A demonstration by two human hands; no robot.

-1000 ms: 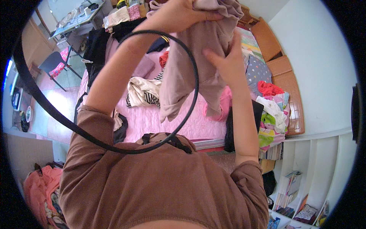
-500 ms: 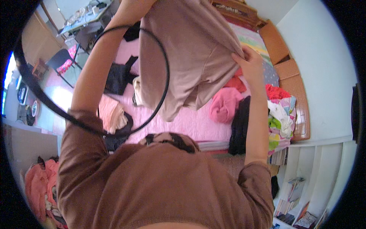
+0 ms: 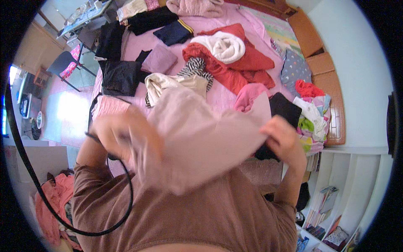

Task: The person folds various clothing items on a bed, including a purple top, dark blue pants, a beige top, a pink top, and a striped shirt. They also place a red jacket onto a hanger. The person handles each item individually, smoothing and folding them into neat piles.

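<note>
A dusty-mauve garment (image 3: 205,138) of soft plain cloth is stretched between my hands, low in front of my chest. Its exact kind does not show, and its lower part is blurred by motion. My left hand (image 3: 128,132), smeared too, is closed on the left side of the cloth. At the other end, my right hand (image 3: 285,138) pinches a corner between thumb and fingers. Just beyond the garment, a cream piece of clothing (image 3: 157,86) and a black-and-white striped cloth (image 3: 196,69) lie on the pink bed cover (image 3: 218,98). The garment partly covers the cream piece.
Folded black clothes (image 3: 119,77) and a lilac folded piece (image 3: 159,59) lie on the left of the bed. Farther back are a red cloth (image 3: 256,59) and a white rolled cloth (image 3: 222,46). White shelves (image 3: 352,189) stand at right. A black cable (image 3: 54,210) loops at left.
Both hands have come down and toward me with the garment, which hung high over the bed before. The far part of the bed and its clothes have come into view.
</note>
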